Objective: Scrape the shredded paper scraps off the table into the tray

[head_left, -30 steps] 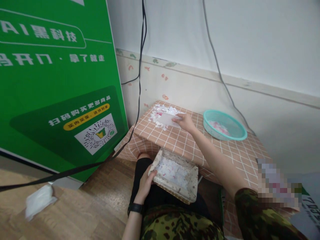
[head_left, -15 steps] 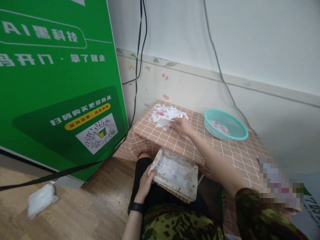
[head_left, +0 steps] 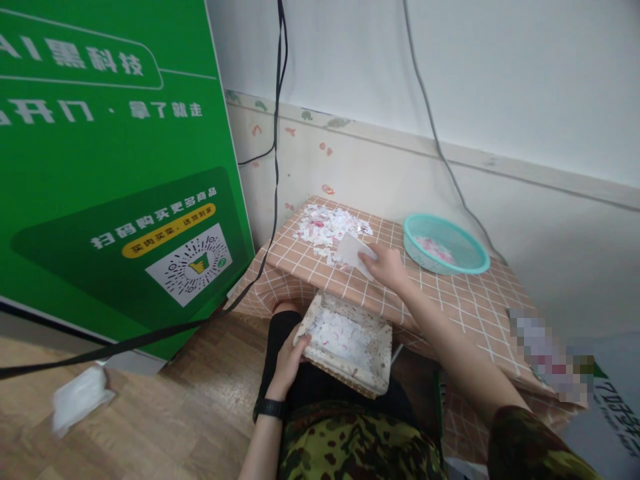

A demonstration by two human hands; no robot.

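Observation:
On the checked tablecloth lies a spread of white and pinkish paper scraps. My right hand grips a flat whitish card, its edge down at the near side of the scraps. Below the table edge, over my lap, my left hand clasps the left side of a speckled box, fingers partly hidden behind its wall. The box tilts a little and has many small white scraps inside.
A turquoise basket with pinkish scraps stands at the table's right. A green cabinet rises on the left, with a black strap across its front. A white plastic bag lies on the floor. A grey cable hangs along the wall.
My right hand has drawn the card toward the table's near edge and slightly right, turning it and pulling some scraps along. My left hand still holds the box. The view has shifted slightly.

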